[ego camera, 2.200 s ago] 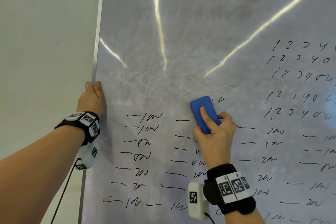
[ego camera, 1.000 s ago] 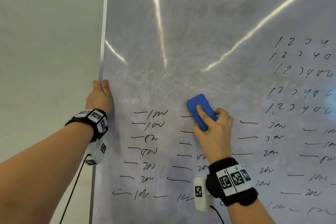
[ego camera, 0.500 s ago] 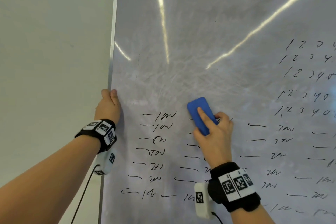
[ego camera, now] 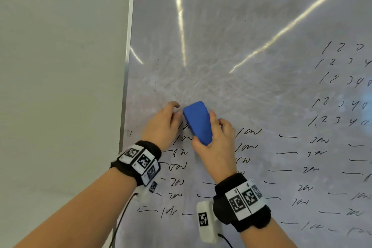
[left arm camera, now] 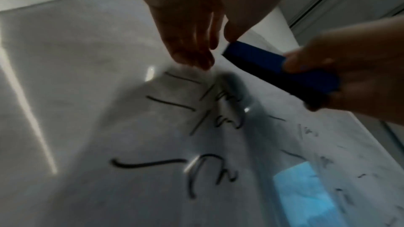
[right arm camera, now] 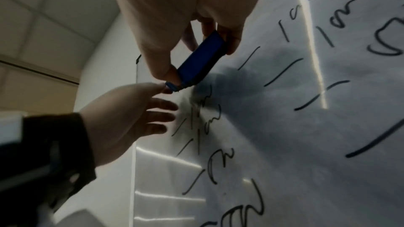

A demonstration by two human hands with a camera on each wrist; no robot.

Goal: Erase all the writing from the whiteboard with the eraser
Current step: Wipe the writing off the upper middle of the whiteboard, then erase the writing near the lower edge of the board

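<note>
Upper left of whiteboard (ego camera: 221, 26) wiped to grey smears. Still to clear: rows of writing (ego camera: 249, 148) across lower half, numbers at right edge. Right hand (ego camera: 216, 147) clamping eraser (ego camera: 198, 122) near left edge, apparently lifted; left hand (ego camera: 163, 125) fingers relaxed alongside.

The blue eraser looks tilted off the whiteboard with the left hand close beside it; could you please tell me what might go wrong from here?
1. The blue eraser is tilted, only its lower edge near the whiteboard, so a stroke may merely smear the writing.
2. The left hand rests on the board beside it; its fingers over unerased marks could smudge ink.
3. The right hand grips only the eraser's edges; it may slip.
</note>
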